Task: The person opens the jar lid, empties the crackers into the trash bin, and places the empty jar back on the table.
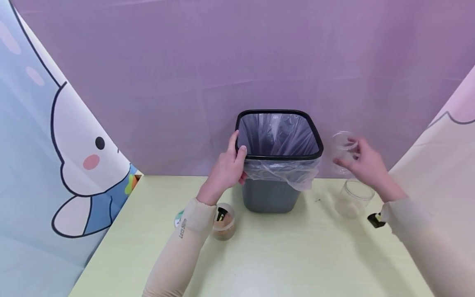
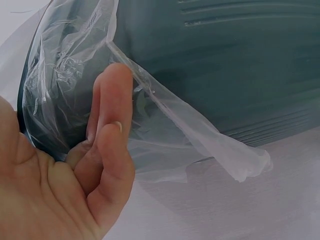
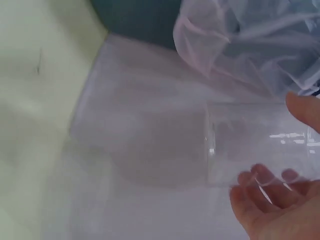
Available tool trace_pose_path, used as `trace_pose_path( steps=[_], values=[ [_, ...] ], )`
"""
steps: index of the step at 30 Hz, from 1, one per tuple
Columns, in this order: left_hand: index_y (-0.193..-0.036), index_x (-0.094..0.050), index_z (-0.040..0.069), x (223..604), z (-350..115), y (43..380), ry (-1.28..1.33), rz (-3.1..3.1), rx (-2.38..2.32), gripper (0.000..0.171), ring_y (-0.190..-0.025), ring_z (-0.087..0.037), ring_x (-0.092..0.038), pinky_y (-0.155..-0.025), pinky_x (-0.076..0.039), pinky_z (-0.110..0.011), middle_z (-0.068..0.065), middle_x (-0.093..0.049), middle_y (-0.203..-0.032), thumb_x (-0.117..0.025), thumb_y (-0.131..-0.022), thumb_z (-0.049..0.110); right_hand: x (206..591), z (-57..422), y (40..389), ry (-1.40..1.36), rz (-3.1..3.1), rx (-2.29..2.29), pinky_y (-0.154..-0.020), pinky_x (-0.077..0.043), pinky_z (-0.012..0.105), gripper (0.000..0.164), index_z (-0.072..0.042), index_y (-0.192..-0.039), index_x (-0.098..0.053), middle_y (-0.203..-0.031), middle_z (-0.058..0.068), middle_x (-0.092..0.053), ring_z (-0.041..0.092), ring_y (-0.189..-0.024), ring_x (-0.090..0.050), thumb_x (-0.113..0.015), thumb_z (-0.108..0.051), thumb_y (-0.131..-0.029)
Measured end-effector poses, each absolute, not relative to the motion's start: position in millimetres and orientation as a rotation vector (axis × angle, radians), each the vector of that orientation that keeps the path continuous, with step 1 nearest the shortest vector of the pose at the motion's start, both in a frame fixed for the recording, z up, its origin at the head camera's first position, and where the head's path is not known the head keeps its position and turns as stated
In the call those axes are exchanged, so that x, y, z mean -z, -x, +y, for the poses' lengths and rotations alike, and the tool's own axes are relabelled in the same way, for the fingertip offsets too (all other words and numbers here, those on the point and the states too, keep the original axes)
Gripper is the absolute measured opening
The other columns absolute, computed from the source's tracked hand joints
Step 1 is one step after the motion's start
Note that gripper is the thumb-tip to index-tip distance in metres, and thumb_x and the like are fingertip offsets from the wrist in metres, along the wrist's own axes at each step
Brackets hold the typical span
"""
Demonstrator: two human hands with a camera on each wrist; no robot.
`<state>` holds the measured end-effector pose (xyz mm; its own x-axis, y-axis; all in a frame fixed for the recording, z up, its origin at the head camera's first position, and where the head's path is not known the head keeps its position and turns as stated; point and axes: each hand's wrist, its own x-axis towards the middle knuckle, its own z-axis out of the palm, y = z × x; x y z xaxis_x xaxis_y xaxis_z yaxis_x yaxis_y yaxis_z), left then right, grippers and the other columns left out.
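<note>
Beige sleeves (image 1: 178,258) foremost; right hand (image 1: 366,164) grips clear cylindrical jar (image 3: 245,135).

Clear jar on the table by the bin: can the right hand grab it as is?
Probably not: the right hand holds another clear container, though the table jar sits close by.

Bright, soft light fills the head view, leaving a pale glare toward the near edge of the desk (image 1: 282,255) and a diffuse shadow slanting the same way beneath the right sleeve (image 1: 419,231), itself slightly smeared. The left wrist view is dimmer and greyer, with glints on the crinkled liner (image 2: 65,70). In the right wrist view the desk blurs, while small white highlights streak the clear jar (image 3: 250,140).
</note>
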<state>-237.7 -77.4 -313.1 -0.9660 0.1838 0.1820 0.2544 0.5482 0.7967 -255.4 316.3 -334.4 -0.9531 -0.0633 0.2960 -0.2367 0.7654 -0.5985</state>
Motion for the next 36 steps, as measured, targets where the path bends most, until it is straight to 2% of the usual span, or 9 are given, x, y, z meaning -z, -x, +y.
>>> trace_pose_path(
  steps=[3,9,16,22,27,36],
  values=[
    [-0.160,-0.002,0.032,313.5,-77.0,238.2,0.384,-2.694,1.419,0.063,-0.044,-0.022,-0.062,-0.068,-0.053,-0.037,-0.007,-0.064,-0.058,-0.029,-0.106,0.050,355.9,311.2,250.9,-0.135,-2.638,-1.092,-0.095,-0.040,0.061,0.082,0.000,-0.148,-0.034,-0.131,0.024,-0.052,0.047,-0.118,-0.049,-0.077,-0.037,-0.088],
    [-0.160,-0.002,0.033,312.7,-78.0,237.9,0.362,-2.693,1.450,0.062,-0.045,-0.024,-0.063,-0.069,-0.053,-0.037,-0.008,-0.064,-0.059,-0.029,-0.106,0.049,399.2,296.7,246.2,-0.040,-2.520,-1.231,-0.089,-0.039,0.042,0.076,0.002,-0.146,-0.037,-0.131,0.021,-0.054,0.037,-0.111,-0.050,-0.077,-0.027,-0.088],
    [-0.160,-0.002,0.034,313.5,-78.0,238.2,0.354,-2.700,1.440,0.062,-0.044,-0.023,-0.063,-0.064,-0.053,-0.036,-0.008,-0.064,-0.058,-0.027,-0.106,0.050,429.9,279.4,240.7,0.016,-2.496,-1.264,-0.079,-0.035,0.034,0.074,0.000,-0.144,-0.039,-0.128,0.021,-0.054,0.030,-0.100,-0.045,-0.080,-0.023,-0.086],
    [-0.160,-0.002,0.034,313.1,-78.1,238.0,0.352,-2.684,1.460,0.063,-0.045,-0.024,-0.063,-0.062,-0.054,-0.036,-0.009,-0.064,-0.059,-0.027,-0.105,0.052,454.7,264.6,241.1,0.047,-2.470,-1.326,-0.085,-0.036,0.039,0.076,0.001,-0.145,-0.038,-0.133,0.022,-0.052,0.035,-0.105,-0.046,-0.081,-0.018,-0.084],
    [-0.160,-0.002,0.033,312.6,-78.8,237.0,0.354,-2.699,1.431,0.063,-0.045,-0.023,-0.063,-0.067,-0.053,-0.037,-0.008,-0.064,-0.059,-0.027,-0.105,0.052,474.4,258.1,244.5,0.116,-2.467,-1.399,-0.091,-0.038,0.046,0.078,-0.001,-0.146,-0.036,-0.139,0.023,-0.049,0.038,-0.113,-0.047,-0.080,-0.016,-0.083],
    [-0.160,-0.002,0.033,312.1,-77.4,236.6,0.358,-2.701,1.413,0.062,-0.044,-0.023,-0.063,-0.066,-0.052,-0.038,-0.008,-0.064,-0.058,-0.027,-0.106,0.051,498.1,257.9,249.3,0.272,-2.480,-1.537,-0.101,-0.040,0.051,0.086,-0.002,-0.153,-0.027,-0.148,0.021,-0.044,0.040,-0.130,-0.042,-0.079,-0.021,-0.086]
  ],
)
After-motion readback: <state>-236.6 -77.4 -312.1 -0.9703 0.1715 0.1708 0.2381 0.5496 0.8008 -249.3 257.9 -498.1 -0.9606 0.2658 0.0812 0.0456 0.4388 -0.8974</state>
